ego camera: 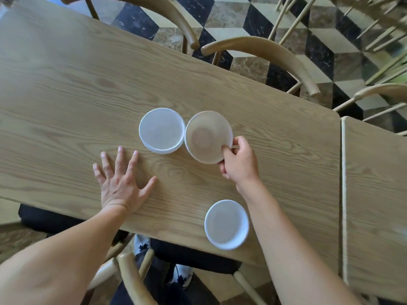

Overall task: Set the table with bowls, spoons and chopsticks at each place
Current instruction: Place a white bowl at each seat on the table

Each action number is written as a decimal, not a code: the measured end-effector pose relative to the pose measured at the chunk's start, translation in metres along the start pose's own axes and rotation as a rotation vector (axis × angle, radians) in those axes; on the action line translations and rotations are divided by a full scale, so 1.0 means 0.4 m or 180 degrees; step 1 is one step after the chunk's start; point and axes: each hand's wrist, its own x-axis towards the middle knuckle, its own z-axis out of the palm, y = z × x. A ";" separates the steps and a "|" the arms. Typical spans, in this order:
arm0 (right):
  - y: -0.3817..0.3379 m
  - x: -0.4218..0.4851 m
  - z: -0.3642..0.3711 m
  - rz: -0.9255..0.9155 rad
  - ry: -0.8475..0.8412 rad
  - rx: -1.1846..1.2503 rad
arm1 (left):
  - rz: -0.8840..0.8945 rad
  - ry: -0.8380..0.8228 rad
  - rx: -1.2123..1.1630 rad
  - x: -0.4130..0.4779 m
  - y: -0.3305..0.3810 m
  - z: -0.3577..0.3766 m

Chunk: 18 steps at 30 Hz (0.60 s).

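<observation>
Right hand (239, 162) pinches rim of tilted bowl (208, 137) at frame centre, beside stacked bowls (161, 130); third bowl (226, 224) lower right. Left hand (120, 179) flat, spread, empty on table (66, 89). Bowls look light, thin, slippery plastic; rim pinch suits.

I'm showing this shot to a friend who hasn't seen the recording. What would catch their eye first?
Three translucent white bowls on the wooden table: the right hand grips the tilted bowl at mid-table by its rim, beside a stack of bowls to its left. A third bowl sits at the near edge, while the left hand lies flat and spread on the wood. No spoons or chopsticks show.
</observation>
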 end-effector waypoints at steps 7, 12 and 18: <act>0.185 -0.077 -0.151 0.0694 0.0202 -0.0028 | -0.0030 -0.0084 0.0198 -0.007 0.015 -0.006; 0.218 -0.078 -0.170 0.0816 0.0098 0.0059 | -0.0305 -0.0182 0.0239 -0.036 0.058 -0.015; 0.207 0.000 -0.167 0.0942 -0.0009 0.0231 | -0.1172 -0.0292 -0.0159 -0.052 0.248 0.016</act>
